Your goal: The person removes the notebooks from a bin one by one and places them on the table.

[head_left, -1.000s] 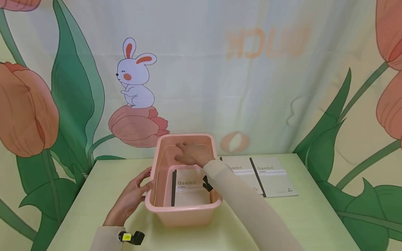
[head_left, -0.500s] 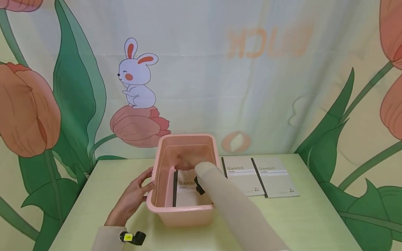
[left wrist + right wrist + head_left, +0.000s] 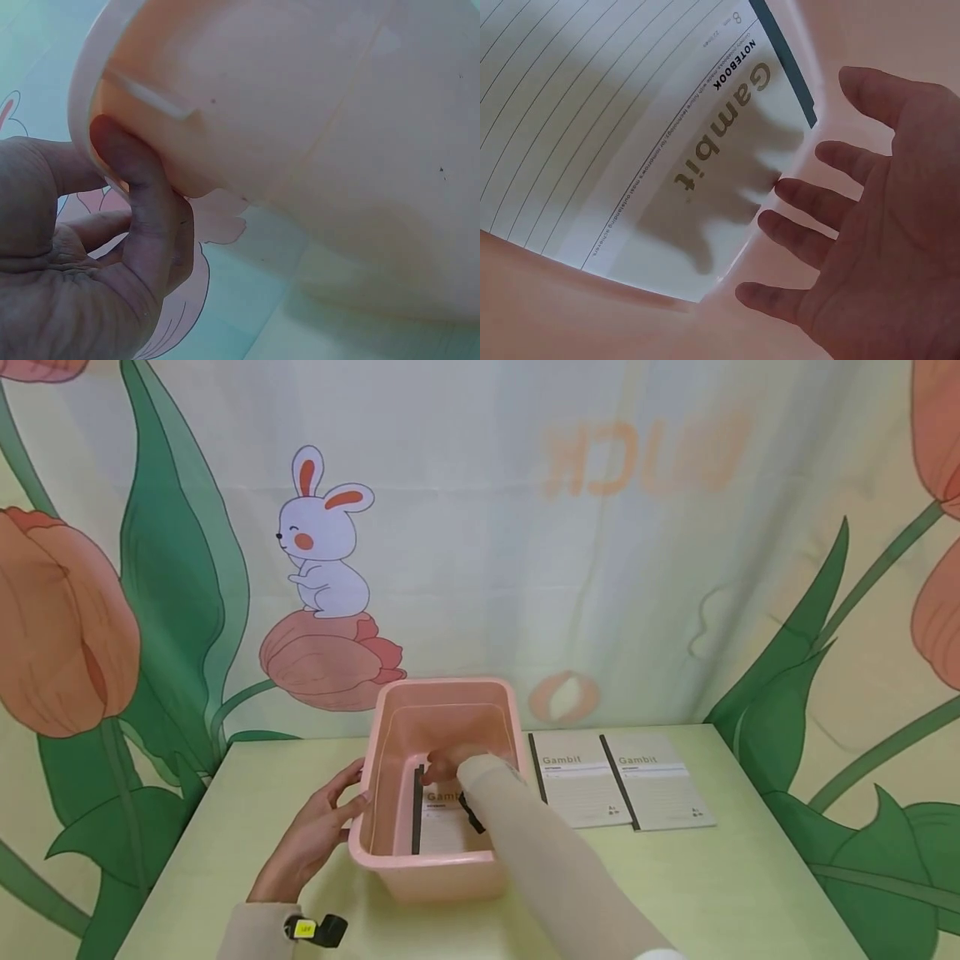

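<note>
A pink plastic basin (image 3: 435,881) stands on the table, with a Gambit notebook (image 3: 446,837) lying flat inside it, dark spine to the left. My left hand (image 3: 318,822) grips the basin's left rim; the left wrist view shows a finger and thumb curled round that rim (image 3: 84,112). Deep in the basin, my right hand (image 3: 447,767) is over the notebook's far edge. Seen from the right wrist, that hand (image 3: 877,217) holds nothing, its fingers extended and spread by the notebook's titled end (image 3: 727,135). The sleeve covers part of the notebook in the head view.
To the right of the basin, two more Gambit notebooks lie side by side: one nearer (image 3: 581,789), one farther right (image 3: 660,789). Behind the pale green table (image 3: 720,893) hangs a curtain (image 3: 480,543) printed with a rabbit and tulips.
My right hand has come down from above the basin's far part into it, nearer the notebook's far edge. My left hand keeps its hold on the rim.
</note>
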Demonstrator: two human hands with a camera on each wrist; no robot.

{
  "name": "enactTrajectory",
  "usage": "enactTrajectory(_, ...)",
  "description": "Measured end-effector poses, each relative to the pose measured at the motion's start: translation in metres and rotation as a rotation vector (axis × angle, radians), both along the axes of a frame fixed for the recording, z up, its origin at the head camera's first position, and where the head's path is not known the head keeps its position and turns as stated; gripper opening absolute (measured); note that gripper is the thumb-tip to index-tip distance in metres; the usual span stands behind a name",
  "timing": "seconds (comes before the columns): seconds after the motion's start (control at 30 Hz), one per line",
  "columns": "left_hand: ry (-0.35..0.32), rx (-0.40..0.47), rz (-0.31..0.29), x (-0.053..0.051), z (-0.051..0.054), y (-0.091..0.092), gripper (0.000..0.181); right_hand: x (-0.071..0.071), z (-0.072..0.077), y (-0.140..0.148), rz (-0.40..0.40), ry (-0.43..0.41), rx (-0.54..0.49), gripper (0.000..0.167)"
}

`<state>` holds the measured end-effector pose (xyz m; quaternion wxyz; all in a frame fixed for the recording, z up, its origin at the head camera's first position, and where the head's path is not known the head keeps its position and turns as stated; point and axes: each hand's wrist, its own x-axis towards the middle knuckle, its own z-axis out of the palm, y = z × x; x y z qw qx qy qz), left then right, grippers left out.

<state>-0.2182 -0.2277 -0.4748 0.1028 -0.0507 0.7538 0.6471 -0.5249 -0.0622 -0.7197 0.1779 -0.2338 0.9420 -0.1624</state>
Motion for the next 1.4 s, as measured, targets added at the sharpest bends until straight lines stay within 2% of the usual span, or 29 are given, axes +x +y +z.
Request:
enactTrajectory(0.03, 0.001, -0.003, -0.001, 0.000, 0.000, 0.000, 0.064, -0.012, -0.023, -0.002, -0.036, -0.014, 0.010, 0.082)
enactTrajectory(0.07, 0.003, -0.005, -0.002, 0.000, 0.000, 0.000, 0.064, -0.019, -0.039, -0.002, -0.043, 0.024, 0.026, 0.083)
enactTrajectory(0.1, 0.004, -0.007, -0.003, 0.000, 0.000, 0.000, 0.064, -0.019, -0.040, 0.000, -0.035, 0.030, 0.018, 0.083)
enactTrajectory(0.13, 0.004, -0.009, -0.004, -0.001, 0.000, 0.000, 0.064, -0.012, -0.029, 0.002, -0.034, 0.004, 0.041, 0.081)
enactTrajectory(0.17, 0.003, -0.009, -0.002, -0.001, 0.000, 0.000, 0.064, -0.001, -0.010, 0.004, -0.046, -0.034, 0.070, 0.077)
enactTrajectory(0.2, 0.002, -0.008, -0.002, -0.001, 0.000, 0.001, 0.064, 0.016, 0.016, 0.006, -0.063, -0.070, 0.087, 0.073)
enactTrajectory(0.23, 0.001, -0.007, -0.002, -0.001, 0.000, 0.001, 0.063, 0.037, 0.048, 0.013, -0.044, -0.074, 0.061, 0.074)
enactTrajectory(0.27, 0.001, -0.006, -0.003, -0.001, 0.000, 0.001, 0.063, 0.061, 0.081, 0.015, -0.056, -0.080, 0.066, 0.068)
enactTrajectory(0.33, 0.002, -0.004, -0.002, -0.001, 0.000, 0.001, 0.063, 0.109, 0.150, 0.018, -0.106, -0.136, 0.149, 0.054)
enactTrajectory(0.4, 0.003, -0.003, 0.000, -0.001, 0.000, 0.002, 0.063, 0.152, 0.207, 0.022, -0.122, -0.143, 0.164, 0.046)
enactTrajectory(0.43, 0.004, -0.004, 0.001, -0.001, 0.000, 0.002, 0.062, 0.170, 0.230, 0.024, -0.115, -0.141, 0.160, 0.042)
enactTrajectory(0.5, 0.004, -0.002, 0.000, -0.001, 0.000, 0.002, 0.062, 0.181, 0.244, 0.027, -0.099, -0.107, 0.130, 0.036)
enactTrajectory(0.57, 0.002, 0.001, -0.001, -0.001, 0.000, 0.002, 0.062, 0.182, 0.246, 0.028, -0.101, -0.086, 0.101, 0.032)
enactTrajectory(0.63, 0.001, 0.004, -0.003, -0.001, 0.000, 0.002, 0.062, 0.172, 0.234, 0.028, -0.113, -0.097, 0.083, 0.027)
enactTrajectory(0.67, 0.001, 0.006, -0.005, -0.001, 0.000, 0.002, 0.062, 0.163, 0.223, 0.028, -0.148, -0.114, 0.072, 0.027)
enactTrajectory(0.77, 0.001, 0.008, -0.005, 0.000, -0.001, 0.001, 0.063, 0.159, 0.220, 0.030, -0.214, -0.231, 0.084, 0.028)
enactTrajectory(0.83, 0.001, 0.007, -0.005, 0.000, -0.001, 0.001, 0.063, 0.156, 0.217, 0.030, -0.201, -0.272, 0.110, 0.037)
enactTrajectory(0.93, -0.001, 0.005, -0.002, 0.000, 0.000, 0.001, 0.063, 0.157, 0.218, 0.028, -0.138, -0.288, 0.159, 0.064)
enactTrajectory(1.0, -0.006, 0.004, -0.001, 0.000, 0.000, 0.001, 0.063, 0.157, 0.217, 0.027, -0.105, -0.265, 0.168, 0.079)
enactTrajectory(1.03, -0.008, 0.004, 0.000, -0.001, 0.000, 0.001, 0.063, 0.157, 0.216, 0.025, -0.118, -0.271, 0.147, 0.083)
enactTrajectory(1.13, -0.013, 0.003, 0.001, -0.001, 0.001, 0.000, 0.063, 0.160, 0.217, 0.023, -0.116, -0.267, 0.083, 0.087)
enactTrajectory(1.17, -0.014, 0.003, 0.002, -0.001, 0.001, 0.001, 0.063, 0.158, 0.214, 0.023, -0.103, -0.237, 0.070, 0.086)
enactTrajectory(1.3, -0.020, 0.004, 0.004, 0.000, 0.001, 0.001, 0.063, 0.157, 0.218, 0.025, -0.099, -0.112, 0.036, 0.073)
enactTrajectory(1.37, -0.023, 0.008, 0.004, 0.000, 0.001, 0.001, 0.063, 0.156, 0.219, 0.027, -0.130, -0.051, 0.024, 0.068)
enactTrajectory(1.4, -0.024, 0.009, 0.004, 0.001, 0.001, 0.002, 0.063, 0.158, 0.223, 0.028, -0.157, -0.061, 0.008, 0.068)
